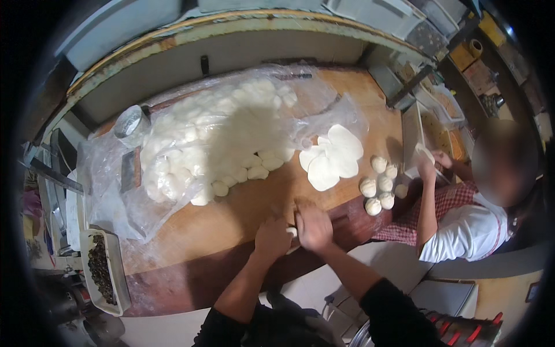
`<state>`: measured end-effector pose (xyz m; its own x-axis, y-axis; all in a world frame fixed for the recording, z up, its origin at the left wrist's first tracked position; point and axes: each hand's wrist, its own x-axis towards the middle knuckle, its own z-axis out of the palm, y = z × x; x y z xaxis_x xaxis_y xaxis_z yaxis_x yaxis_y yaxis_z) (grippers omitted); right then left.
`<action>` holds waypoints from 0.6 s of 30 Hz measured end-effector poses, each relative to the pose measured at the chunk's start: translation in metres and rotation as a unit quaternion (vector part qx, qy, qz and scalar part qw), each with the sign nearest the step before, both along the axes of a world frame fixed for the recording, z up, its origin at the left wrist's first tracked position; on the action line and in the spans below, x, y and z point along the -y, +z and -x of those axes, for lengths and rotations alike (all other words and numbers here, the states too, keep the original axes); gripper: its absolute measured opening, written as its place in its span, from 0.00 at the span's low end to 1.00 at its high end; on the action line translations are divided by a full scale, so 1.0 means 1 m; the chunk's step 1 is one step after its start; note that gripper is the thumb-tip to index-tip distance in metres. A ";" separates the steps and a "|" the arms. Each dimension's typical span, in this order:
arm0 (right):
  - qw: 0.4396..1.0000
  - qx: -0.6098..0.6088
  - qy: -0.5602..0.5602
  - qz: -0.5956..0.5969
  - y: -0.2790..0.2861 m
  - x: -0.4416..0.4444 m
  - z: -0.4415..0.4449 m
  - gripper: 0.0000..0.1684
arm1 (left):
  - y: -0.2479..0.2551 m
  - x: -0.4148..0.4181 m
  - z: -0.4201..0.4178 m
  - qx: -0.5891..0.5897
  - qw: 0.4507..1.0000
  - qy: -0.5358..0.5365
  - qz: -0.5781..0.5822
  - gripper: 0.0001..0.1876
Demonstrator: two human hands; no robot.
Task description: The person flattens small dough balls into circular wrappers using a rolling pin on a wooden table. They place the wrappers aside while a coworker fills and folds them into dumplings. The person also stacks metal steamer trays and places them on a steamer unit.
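Observation:
My left hand (274, 237) and my right hand (314, 225) are close together at the front of the wooden work board (186, 234). Between them a bit of white dough (292, 232) shows; most of it is hidden, and the fingers are blurred. Something dark, perhaps a rolling pin, is partly visible by the right fingertips. Beyond the hands lie flat, overlapping dough wrappers (326, 170). Many dough pieces (258, 172) sit to the left, mostly under clear plastic sheeting (130, 217). Several pleated buns (368, 188) stand to the right of the wrappers.
A co-worker (459, 212) at the right holds a dough wrapper (424, 152) near trays of filling (437, 139). At the left are a metal cup (132, 126), a dough scraper (129, 170) and a tub of dark filling (119, 277). A shelf edge (256, 21) spans the back.

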<state>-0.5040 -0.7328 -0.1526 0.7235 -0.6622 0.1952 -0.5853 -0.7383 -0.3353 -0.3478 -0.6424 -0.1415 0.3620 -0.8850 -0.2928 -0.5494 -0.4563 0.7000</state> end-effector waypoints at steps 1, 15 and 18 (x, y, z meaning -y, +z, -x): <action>1.000 -0.004 0.020 -0.012 0.003 -0.009 0.011 0.27 | 0.007 -0.010 0.002 -0.003 1.000 0.011 0.016 0.15; 0.999 0.000 0.047 0.008 -0.006 -0.026 0.002 0.26 | -0.017 -0.028 -0.019 -0.009 0.998 0.013 0.062 0.16; 0.991 -0.128 0.038 -0.012 0.008 -0.071 0.045 0.30 | 0.005 -0.064 -0.013 -0.105 0.985 0.131 -0.033 0.16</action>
<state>-0.5490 -0.6615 -0.1442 0.7947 -0.6067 -0.0172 -0.5972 -0.7766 -0.2007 -0.3353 -0.5788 -0.1364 0.5007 -0.7452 -0.4404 -0.2522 -0.6123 0.7493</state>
